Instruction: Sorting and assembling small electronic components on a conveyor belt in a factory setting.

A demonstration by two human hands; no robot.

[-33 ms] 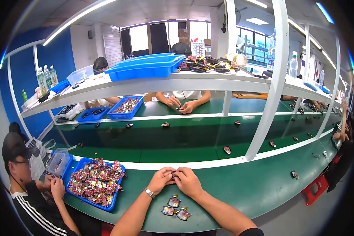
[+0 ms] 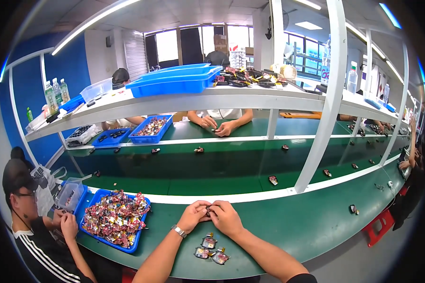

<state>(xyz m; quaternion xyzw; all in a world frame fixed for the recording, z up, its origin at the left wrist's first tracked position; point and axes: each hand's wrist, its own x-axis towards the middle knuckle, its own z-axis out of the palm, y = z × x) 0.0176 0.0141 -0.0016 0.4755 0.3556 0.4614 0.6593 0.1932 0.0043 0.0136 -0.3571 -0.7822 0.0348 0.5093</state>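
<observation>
My left hand and my right hand meet over the green bench, both closed around a small black electronic part. Fingers cover most of that part, so its exact kind cannot be made out. Between my forearms lie three small dark-framed electronic units with yellow and reddish pieces showing. They rest flat on the bench, apart from my hands. To the left of my left arm stands a blue tray, heaped with many small red, yellow and silver electronic pieces.
A co-worker sits at the left, hands raised beside the tray. Beyond a white rail, a green belt carries scattered units. White posts hold a shelf with blue trays. Another person's hands work across the belt.
</observation>
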